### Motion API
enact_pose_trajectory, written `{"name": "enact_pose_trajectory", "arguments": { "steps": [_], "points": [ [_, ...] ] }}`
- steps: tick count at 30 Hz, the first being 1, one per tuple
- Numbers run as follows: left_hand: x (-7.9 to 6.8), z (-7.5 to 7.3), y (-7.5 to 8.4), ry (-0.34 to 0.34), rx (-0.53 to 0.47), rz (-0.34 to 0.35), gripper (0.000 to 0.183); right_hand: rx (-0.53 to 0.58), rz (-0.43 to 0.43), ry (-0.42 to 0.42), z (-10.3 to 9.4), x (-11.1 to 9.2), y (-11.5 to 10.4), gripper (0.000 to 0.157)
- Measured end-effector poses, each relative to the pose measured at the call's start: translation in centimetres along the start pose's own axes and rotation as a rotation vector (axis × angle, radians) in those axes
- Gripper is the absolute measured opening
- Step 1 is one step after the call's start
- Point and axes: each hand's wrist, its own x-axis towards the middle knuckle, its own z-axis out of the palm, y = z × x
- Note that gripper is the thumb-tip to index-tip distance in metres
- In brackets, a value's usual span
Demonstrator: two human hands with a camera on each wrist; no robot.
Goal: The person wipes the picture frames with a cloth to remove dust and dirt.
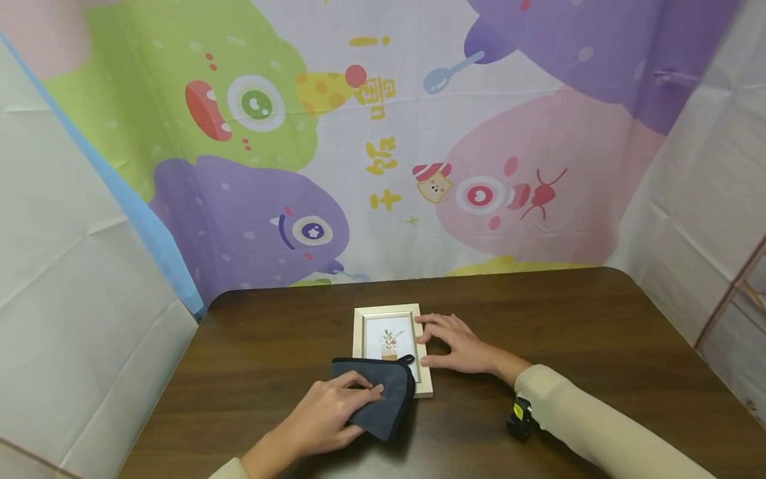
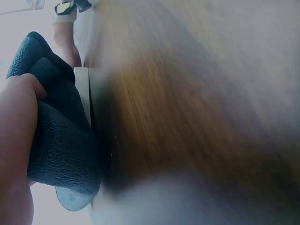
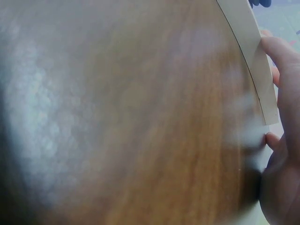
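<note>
A cream picture frame (image 1: 424, 380) lies flat on the table, with a potted-plant picture (image 1: 390, 338) inside it. My left hand (image 1: 326, 414) grips a folded dark grey cloth (image 1: 393, 407) with black edging and a small loop. The cloth covers the lower part of the frame. In the left wrist view, fingers curl into the thick cloth (image 2: 65, 145) above the frame's edge. At the frame's right side, my right hand (image 1: 459, 346) touches the border with spread, slightly bent fingers. The right wrist view shows its fingers against the frame's side (image 3: 248, 47).
The dark brown wooden table (image 1: 269, 346) extends around the frame on all sides. Behind it hangs a curtain (image 1: 389, 253) printed with cartoon monsters, and pale fabric walls (image 1: 90, 266) stand at both sides. A small black device (image 1: 519, 420) sits at the right wrist.
</note>
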Motion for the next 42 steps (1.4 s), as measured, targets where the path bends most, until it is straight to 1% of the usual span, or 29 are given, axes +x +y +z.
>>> {"name": "enact_pose_trajectory", "arguments": {
  "steps": [5,8,12,15,22,26,31,39,42],
  "points": [
    [1.0,0.4,0.5,-0.024,0.055,0.058,0.036,-0.008,0.009,-0.004,0.0,0.0,0.1,0.021],
    [1.5,0.7,0.8,-0.024,0.090,0.099,0.038,-0.011,0.011,-0.009,0.0,0.0,0.2,0.021],
    [2.3,1.2,1.3,-0.025,0.109,0.139,0.035,-0.014,0.007,-0.010,0.1,0.0,0.4,0.020],
    [3.0,1.4,1.6,-0.044,0.112,0.149,0.035,-0.017,0.003,-0.008,0.1,0.0,0.5,0.018],
    [4.8,2.1,2.7,-0.097,0.170,0.167,0.040,-0.039,-0.012,-0.005,0.2,0.0,0.6,0.016],
    [5.5,2.4,3.2,-0.106,0.195,0.175,0.042,-0.046,-0.014,-0.008,0.3,0.0,0.7,0.016],
    [5.9,2.8,3.5,-0.091,0.215,0.188,0.042,-0.041,-0.013,-0.011,0.2,0.0,0.7,0.016],
    [5.6,2.8,3.6,-0.119,0.202,0.155,0.041,-0.042,-0.011,-0.011,0.2,0.1,0.7,0.016],
    [5.3,2.7,3.4,-0.102,0.197,0.142,0.040,-0.042,-0.008,-0.008,0.1,0.1,0.5,0.016]
  ]
}}
